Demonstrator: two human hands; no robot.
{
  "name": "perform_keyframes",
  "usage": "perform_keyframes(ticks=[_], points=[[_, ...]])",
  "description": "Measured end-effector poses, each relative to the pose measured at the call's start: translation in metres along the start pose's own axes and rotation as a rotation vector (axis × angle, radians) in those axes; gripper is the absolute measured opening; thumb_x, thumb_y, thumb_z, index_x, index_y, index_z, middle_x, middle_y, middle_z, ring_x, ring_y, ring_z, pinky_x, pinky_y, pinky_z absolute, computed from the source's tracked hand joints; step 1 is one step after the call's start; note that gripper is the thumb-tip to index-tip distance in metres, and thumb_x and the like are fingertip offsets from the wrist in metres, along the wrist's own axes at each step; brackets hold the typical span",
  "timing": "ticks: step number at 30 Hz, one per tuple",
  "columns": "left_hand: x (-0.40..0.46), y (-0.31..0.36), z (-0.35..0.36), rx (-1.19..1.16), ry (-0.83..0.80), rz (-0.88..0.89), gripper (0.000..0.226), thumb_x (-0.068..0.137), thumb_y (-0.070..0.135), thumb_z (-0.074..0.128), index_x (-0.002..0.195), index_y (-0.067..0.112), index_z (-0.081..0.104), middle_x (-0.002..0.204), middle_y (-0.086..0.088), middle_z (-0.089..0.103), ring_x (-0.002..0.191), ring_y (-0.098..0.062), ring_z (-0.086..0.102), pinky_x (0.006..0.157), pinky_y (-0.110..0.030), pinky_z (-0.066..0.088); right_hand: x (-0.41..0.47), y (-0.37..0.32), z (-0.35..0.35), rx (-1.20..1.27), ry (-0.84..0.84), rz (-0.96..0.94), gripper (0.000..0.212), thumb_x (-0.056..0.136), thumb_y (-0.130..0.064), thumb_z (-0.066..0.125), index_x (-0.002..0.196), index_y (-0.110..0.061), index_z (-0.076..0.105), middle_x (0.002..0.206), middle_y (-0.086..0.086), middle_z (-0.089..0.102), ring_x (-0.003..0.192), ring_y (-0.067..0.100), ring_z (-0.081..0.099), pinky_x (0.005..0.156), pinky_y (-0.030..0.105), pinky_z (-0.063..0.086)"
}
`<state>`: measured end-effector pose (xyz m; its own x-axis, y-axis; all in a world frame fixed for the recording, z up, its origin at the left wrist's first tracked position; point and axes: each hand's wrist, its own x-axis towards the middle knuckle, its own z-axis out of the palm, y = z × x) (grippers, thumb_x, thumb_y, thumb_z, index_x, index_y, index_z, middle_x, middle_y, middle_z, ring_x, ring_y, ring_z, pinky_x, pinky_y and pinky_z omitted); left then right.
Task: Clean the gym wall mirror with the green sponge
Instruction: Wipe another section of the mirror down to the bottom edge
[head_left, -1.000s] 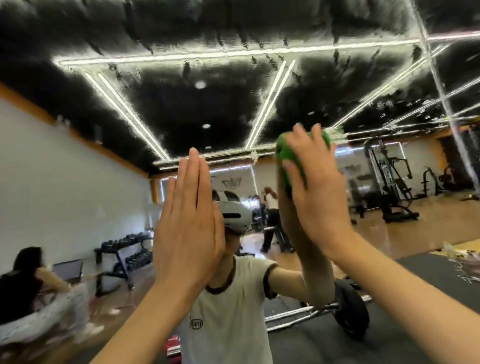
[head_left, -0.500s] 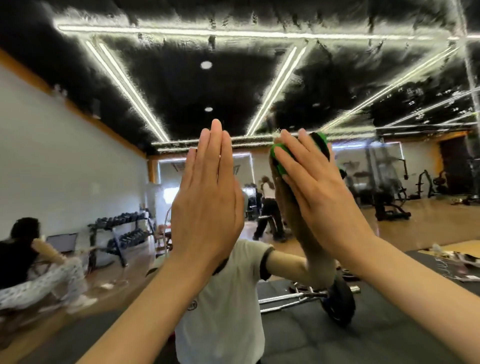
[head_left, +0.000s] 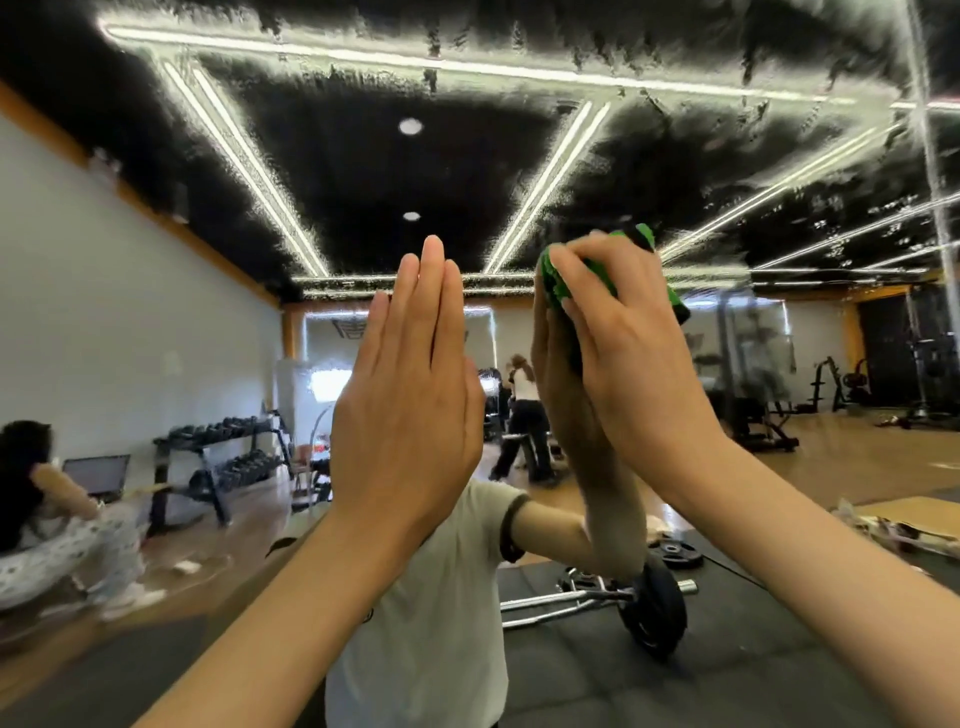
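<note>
The gym wall mirror (head_left: 171, 291) fills the view, and both hands are raised against it. The left hand (head_left: 410, 410) is laid flat on the glass at the centre, its fingers straight and held together, nothing being held in it. The right hand (head_left: 631, 364) is set just to the right of it and slightly higher, its fingers curled over the green sponge (head_left: 566, 280), which is pressed between the palm and the mirror; green edges of the sponge are seen above and beside the fingertips. The two hands are apart, with a narrow gap between them. In the reflection a white T-shirt (head_left: 436, 597) is seen below the left hand, and a barbell (head_left: 644, 603) lies on dark floor mats at the lower right. A dumbbell rack (head_left: 218, 457) stands along the white wall at the left, and a seated person (head_left: 47, 519) is reflected at the far left edge, blurred. Streaks and wet smears are spread across the upper part of the glass, over the reflected ceiling lights (head_left: 540, 187).
</note>
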<state>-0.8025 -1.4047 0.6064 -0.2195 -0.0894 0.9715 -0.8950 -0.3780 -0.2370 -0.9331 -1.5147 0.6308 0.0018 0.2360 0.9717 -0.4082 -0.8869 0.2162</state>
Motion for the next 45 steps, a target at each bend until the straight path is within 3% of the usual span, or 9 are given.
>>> perform_keyframes(ticks=[5, 17, 21, 25, 29, 34, 37, 41, 45], points=[[0.0, 0.0, 0.0, 0.001, -0.008, 0.01, 0.061, 0.105, 0.017, 0.033, 0.16, 0.0, 0.013, 0.169, -0.014, 0.008, 0.157, -0.025, 0.006, 0.128, -0.034, 0.001, -0.015, 0.003, -0.006, -0.04, -0.007, -0.109, 0.035, 0.101, -0.009, 0.044, 0.125, 0.01, 0.06, 0.119, 0.025, 0.06, 0.117, 0.03, 0.045, 0.104, 0.055, 0.046], [0.0, 0.0, -0.001, -0.02, -0.007, 0.015, 0.061, 0.104, 0.02, 0.028, 0.16, -0.001, 0.015, 0.169, -0.015, 0.009, 0.157, -0.026, 0.006, 0.128, -0.035, 0.0, 0.011, 0.004, 0.005, 0.003, 0.051, -0.059, 0.034, 0.102, -0.01, 0.043, 0.123, 0.01, 0.061, 0.116, 0.024, 0.06, 0.113, 0.026, 0.044, 0.102, 0.048, 0.045], [0.001, -0.001, -0.002, -0.026, -0.027, 0.019, 0.061, 0.104, 0.019, 0.029, 0.16, -0.001, 0.015, 0.169, -0.016, 0.009, 0.157, -0.027, 0.005, 0.128, -0.035, -0.001, -0.02, 0.006, -0.005, -0.067, -0.001, -0.116, 0.038, 0.099, -0.01, 0.045, 0.128, 0.01, 0.059, 0.122, 0.026, 0.059, 0.118, 0.03, 0.043, 0.103, 0.054, 0.047], [0.001, 0.0, -0.005, -0.037, -0.047, 0.007, 0.062, 0.103, 0.017, 0.032, 0.16, -0.001, 0.015, 0.169, -0.016, 0.01, 0.157, -0.027, 0.006, 0.128, -0.034, -0.001, 0.02, 0.009, 0.003, -0.062, 0.0, -0.097, 0.033, 0.097, -0.006, 0.049, 0.124, 0.009, 0.061, 0.117, 0.025, 0.059, 0.112, 0.028, 0.041, 0.1, 0.057, 0.046], [0.001, 0.0, -0.006, -0.016, -0.056, 0.0, 0.062, 0.103, 0.019, 0.033, 0.159, -0.001, 0.016, 0.169, -0.014, 0.01, 0.157, -0.025, 0.007, 0.127, -0.032, 0.0, -0.004, 0.025, -0.014, -0.021, 0.018, -0.177, 0.034, 0.102, -0.011, 0.043, 0.123, 0.009, 0.063, 0.117, 0.025, 0.06, 0.115, 0.029, 0.043, 0.105, 0.05, 0.046], [0.003, 0.0, -0.003, 0.016, -0.044, -0.003, 0.061, 0.104, 0.022, 0.032, 0.159, 0.0, 0.019, 0.169, -0.012, 0.014, 0.157, -0.021, 0.009, 0.127, -0.032, 0.001, 0.004, 0.02, 0.012, 0.028, 0.023, -0.272, 0.036, 0.094, 0.001, 0.067, 0.128, 0.009, 0.06, 0.122, 0.023, 0.058, 0.122, 0.035, 0.048, 0.105, 0.062, 0.041], [0.003, 0.002, -0.005, 0.019, -0.046, -0.012, 0.06, 0.104, 0.023, 0.032, 0.159, 0.0, 0.022, 0.168, -0.012, 0.017, 0.156, -0.021, 0.01, 0.127, -0.032, 0.002, 0.014, 0.034, 0.008, 0.018, -0.03, -0.404, 0.04, 0.091, 0.001, 0.071, 0.129, 0.007, 0.06, 0.122, 0.023, 0.06, 0.122, 0.038, 0.053, 0.106, 0.062, 0.041], [0.003, 0.003, -0.007, 0.027, -0.077, -0.027, 0.06, 0.105, 0.025, 0.029, 0.159, 0.0, 0.022, 0.168, -0.012, 0.016, 0.157, -0.021, 0.01, 0.127, -0.031, 0.003, 0.005, 0.057, -0.002, 0.027, 0.039, -0.297, 0.036, 0.089, 0.006, 0.071, 0.123, 0.008, 0.062, 0.118, 0.024, 0.06, 0.118, 0.04, 0.054, 0.104, 0.064, 0.041], [0.004, 0.005, -0.008, 0.057, -0.071, -0.028, 0.06, 0.104, 0.024, 0.03, 0.158, -0.001, 0.023, 0.168, -0.012, 0.017, 0.156, -0.024, 0.012, 0.127, -0.03, 0.004, 0.015, 0.036, 0.014, 0.054, -0.017, -0.419, 0.037, 0.083, 0.004, 0.075, 0.118, 0.008, 0.064, 0.113, 0.022, 0.062, 0.113, 0.041, 0.059, 0.106, 0.064, 0.039]])
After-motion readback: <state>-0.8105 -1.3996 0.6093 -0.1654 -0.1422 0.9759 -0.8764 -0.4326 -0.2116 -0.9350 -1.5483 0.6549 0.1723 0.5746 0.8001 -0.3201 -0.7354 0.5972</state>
